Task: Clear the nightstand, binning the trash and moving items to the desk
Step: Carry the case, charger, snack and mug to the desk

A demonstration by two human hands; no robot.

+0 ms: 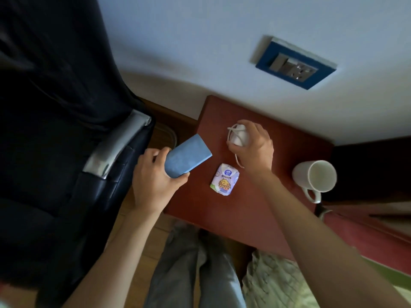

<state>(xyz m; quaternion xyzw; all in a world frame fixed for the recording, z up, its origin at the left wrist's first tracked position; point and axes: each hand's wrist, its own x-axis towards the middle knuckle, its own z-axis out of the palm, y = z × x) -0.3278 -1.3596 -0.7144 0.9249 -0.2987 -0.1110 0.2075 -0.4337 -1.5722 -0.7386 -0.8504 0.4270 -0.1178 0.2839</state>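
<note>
The red-brown nightstand stands against the white wall. My left hand grips a flat blue case over the nightstand's left edge. Near the back of the top, my right hand closes around a white charger with its cable, a loop of which hangs below the hand. A crumpled white snack wrapper with a cartoon print lies between my hands. A white mug rests on its side at the right edge, mouth toward me.
A dark office chair with a silver armrest stands close on the left. A blue-framed wall socket sits above the nightstand. A bed with patterned cover lies at lower right. My legs are below the nightstand.
</note>
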